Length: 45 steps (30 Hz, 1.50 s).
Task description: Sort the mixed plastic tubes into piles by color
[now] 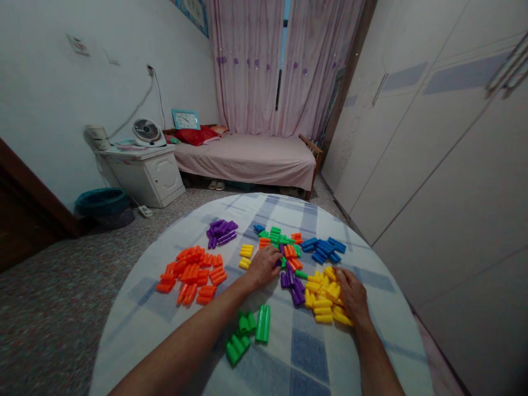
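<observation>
My left hand (264, 267) reaches into a mixed pile in the table's middle, its fingers bent down by purple and orange plastic pieces (291, 252). What its fingertips grip is hidden. Along the right side of a heap of yellow pieces (324, 294) lies my right hand (350, 291), fingers stretched out and touching the heap. Purple pieces (293, 286) sit between the two hands. Beyond my left hand are green pieces (275, 236), and two small yellow pieces (246, 251) lie left of it. The pieces look like joined ribbed tubes.
The round table has a checked cloth (311, 352). Orange pieces (192, 272) are heaped at the left, purple ones (221, 232) behind them, blue ones (324, 249) at the back right. Green pieces (263, 324) lie near me. Past the table are a bed (251, 157) and a wardrobe (445, 165).
</observation>
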Tool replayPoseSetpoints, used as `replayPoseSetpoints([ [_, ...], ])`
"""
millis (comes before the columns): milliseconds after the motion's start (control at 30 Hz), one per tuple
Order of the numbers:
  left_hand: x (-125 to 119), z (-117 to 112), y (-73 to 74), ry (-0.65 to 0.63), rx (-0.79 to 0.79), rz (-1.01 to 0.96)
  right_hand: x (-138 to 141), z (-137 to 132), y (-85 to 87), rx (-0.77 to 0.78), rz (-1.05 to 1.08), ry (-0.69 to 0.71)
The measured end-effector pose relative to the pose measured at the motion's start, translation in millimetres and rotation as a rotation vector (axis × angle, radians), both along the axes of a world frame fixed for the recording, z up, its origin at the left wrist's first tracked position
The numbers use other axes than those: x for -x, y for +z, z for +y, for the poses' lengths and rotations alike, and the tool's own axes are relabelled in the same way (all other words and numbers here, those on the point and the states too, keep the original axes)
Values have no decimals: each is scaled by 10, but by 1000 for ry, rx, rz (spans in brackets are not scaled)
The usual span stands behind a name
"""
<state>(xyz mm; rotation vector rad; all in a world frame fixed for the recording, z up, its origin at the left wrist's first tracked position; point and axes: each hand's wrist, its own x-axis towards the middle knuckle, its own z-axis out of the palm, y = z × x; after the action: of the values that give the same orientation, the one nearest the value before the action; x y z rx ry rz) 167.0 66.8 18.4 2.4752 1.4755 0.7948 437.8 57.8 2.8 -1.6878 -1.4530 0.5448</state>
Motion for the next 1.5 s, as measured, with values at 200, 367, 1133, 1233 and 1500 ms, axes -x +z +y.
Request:
replayPoseSetpoints([
  [200, -129, 59, 9, 50, -2, 199, -12, 11, -41, -36, -5, 8],
  [367, -159, 59, 49, 104, 31, 248, -15, 13, -54, -59, 0, 10],
  [1133, -75, -7, 79, 219, -96, -201, -5, 17, -47, -58, -4, 11],
  [1233, 139, -284, 168, 147, -33, -283, -1, 4, -45, -65, -5, 9],
  [1500, 387, -1088, 163, -75, 228, -176, 10, 6, -24, -58, -25, -8],
])
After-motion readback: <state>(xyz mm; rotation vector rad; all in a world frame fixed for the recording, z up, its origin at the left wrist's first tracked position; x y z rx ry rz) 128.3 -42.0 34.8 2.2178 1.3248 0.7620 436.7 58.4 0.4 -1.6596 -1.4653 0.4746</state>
